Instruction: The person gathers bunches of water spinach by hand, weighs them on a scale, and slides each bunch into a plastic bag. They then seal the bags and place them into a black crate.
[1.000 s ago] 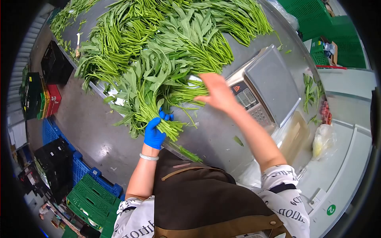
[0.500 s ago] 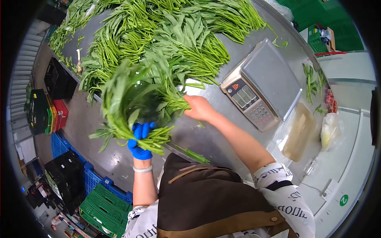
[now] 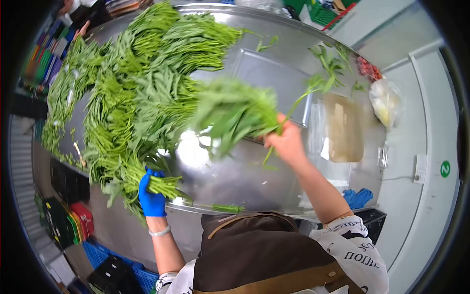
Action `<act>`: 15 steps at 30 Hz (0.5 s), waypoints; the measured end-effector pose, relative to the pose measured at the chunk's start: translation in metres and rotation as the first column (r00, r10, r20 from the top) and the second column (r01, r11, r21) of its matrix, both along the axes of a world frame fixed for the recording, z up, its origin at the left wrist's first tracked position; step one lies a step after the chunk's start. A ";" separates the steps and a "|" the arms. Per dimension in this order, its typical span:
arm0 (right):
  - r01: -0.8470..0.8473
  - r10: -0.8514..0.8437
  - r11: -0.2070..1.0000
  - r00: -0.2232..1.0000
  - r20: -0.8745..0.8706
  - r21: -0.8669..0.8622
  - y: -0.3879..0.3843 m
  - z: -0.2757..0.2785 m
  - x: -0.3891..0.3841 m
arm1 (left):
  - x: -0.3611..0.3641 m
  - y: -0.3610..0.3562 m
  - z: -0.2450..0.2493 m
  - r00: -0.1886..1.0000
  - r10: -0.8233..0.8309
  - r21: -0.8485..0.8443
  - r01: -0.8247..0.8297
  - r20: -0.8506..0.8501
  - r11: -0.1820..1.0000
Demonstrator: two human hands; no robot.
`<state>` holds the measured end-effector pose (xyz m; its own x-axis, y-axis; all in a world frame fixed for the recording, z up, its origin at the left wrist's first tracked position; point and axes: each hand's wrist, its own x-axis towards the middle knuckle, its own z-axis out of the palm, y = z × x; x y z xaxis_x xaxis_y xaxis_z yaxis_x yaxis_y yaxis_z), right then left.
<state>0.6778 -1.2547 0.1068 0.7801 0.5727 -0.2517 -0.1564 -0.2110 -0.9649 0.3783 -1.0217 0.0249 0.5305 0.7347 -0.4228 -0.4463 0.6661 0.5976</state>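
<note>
My left hand (image 3: 152,193), in a blue glove, is closed round the stems of a bunch of water spinach (image 3: 128,176) at the table's near left edge. Its leaves lie against the heap behind. My bare right hand (image 3: 288,142) grips a second bunch of water spinach (image 3: 240,110) by its stem ends, with the leaves pointing left and smeared by motion. One loose stem sticks out past the fingers. That bunch is in front of the scale, whose grey weighing plate (image 3: 274,73) shows behind it; the display is hidden.
Rows of water spinach (image 3: 110,103) cover the left of the metal table (image 3: 230,181). To the right are loose sprigs (image 3: 330,66), a brown tray (image 3: 345,127), a plastic bag (image 3: 386,103) and a blue glove (image 3: 357,198). Another person's hand (image 3: 82,30) shows at top left.
The view has shifted. My right hand has carried its bunch away from the heap to the right, in front of the scale. My left hand's bunch is now down against the heap.
</note>
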 end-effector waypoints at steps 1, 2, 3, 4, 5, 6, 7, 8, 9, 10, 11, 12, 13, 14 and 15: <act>0.150 -0.149 0.984 0.989 -0.011 0.096 -0.008 0.017 0.013 | 0.023 0.001 0.012 0.993 -0.018 0.000 0.018 -0.118 1.000; 0.207 -0.221 0.964 0.973 0.073 0.167 -0.016 0.030 0.027 | 0.051 0.001 0.026 0.980 -0.097 0.072 0.110 -0.174 0.991; 0.254 -0.295 0.937 0.943 0.152 0.241 -0.021 0.041 0.041 | 0.082 0.000 0.040 0.958 -0.168 0.138 0.204 -0.234 0.969; 0.327 -0.385 0.900 0.907 0.173 0.288 -0.024 0.050 0.051 | 0.115 -0.002 0.052 0.926 -0.297 0.156 0.336 -0.233 0.929; 0.393 -0.471 0.855 0.862 0.190 0.338 -0.023 0.057 0.061 | 0.148 -0.006 0.064 0.878 -0.417 0.174 0.460 -0.234 0.871; 0.450 -0.551 0.804 0.810 0.203 0.388 -0.021 0.062 0.071 | 0.182 -0.016 0.079 0.843 -0.478 0.269 0.533 -0.246 0.802; 0.473 -0.588 0.775 0.782 0.207 0.419 -0.017 0.060 0.080 | 0.215 -0.029 0.090 0.804 -0.533 0.359 0.595 -0.263 0.719; 0.493 -0.624 0.745 0.753 0.209 0.450 -0.012 0.051 0.090 | 0.248 -0.041 0.092 0.750 -0.614 0.376 0.658 -0.247 0.653; 0.510 -0.659 0.712 0.722 0.211 0.482 -0.009 0.039 0.098 | 0.279 -0.053 0.091 0.688 -0.688 0.395 0.713 -0.233 0.579; 0.544 -0.636 0.760 0.733 0.241 0.355 -0.006 0.022 0.106 | 0.309 -0.061 0.078 0.608 -0.774 0.312 0.781 -0.177 0.541; 0.570 -0.611 0.791 0.746 0.263 0.222 -0.006 -0.006 0.117 | 0.337 -0.070 0.055 0.522 -0.845 0.232 0.842 -0.115 0.488; 0.515 -0.485 0.853 0.723 0.492 0.084 -0.009 -0.064 0.130 | 0.359 -0.078 0.027 0.494 -0.859 0.196 0.863 -0.133 0.466; 0.478 -0.310 0.875 0.670 0.675 -0.072 -0.013 -0.118 0.141 | 0.378 -0.085 0.001 0.466 -0.871 0.159 0.882 -0.152 0.444; 0.433 -0.283 0.869 0.831 0.480 -0.238 -0.017 -0.143 0.142 | 0.383 -0.096 -0.016 0.498 -0.836 0.112 0.867 -0.232 0.486; 0.341 -0.261 0.860 0.933 0.248 -0.379 -0.019 -0.156 0.140 | 0.382 -0.104 -0.035 0.526 -0.792 0.073 0.844 -0.311 0.531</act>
<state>0.8183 -1.2739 -0.0489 0.9521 0.1788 -0.2480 -0.1073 -0.5640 -0.8188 0.7601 -1.1255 -0.0102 0.8536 0.0973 -0.5117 0.3916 0.5278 0.7537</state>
